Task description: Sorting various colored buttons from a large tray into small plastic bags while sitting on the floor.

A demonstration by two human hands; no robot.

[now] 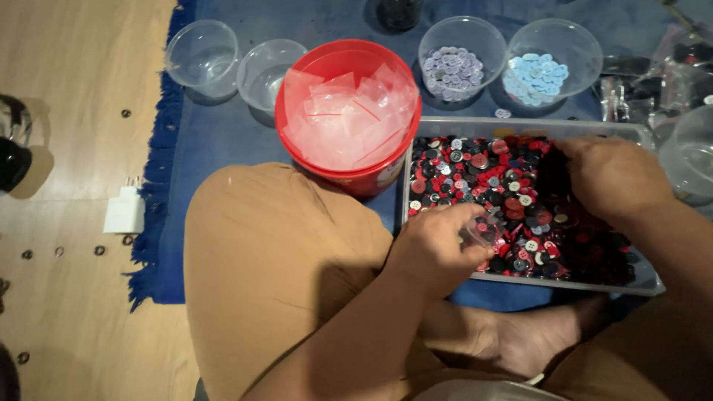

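A clear rectangular tray in front of me holds a heap of red, black and white buttons. My left hand hovers over the tray's near left edge, pinching a small clear plastic bag. My right hand rests in the buttons at the tray's right side, fingers curled down among them. What those fingers grip is hidden. A red bucket stuffed with empty clear bags stands just left of the tray.
Behind the tray stand a clear bowl of pale lilac buttons and one of light blue buttons. Two empty clear bowls sit at far left on the blue rug. Wooden floor lies left; my tan-clad knee is below.
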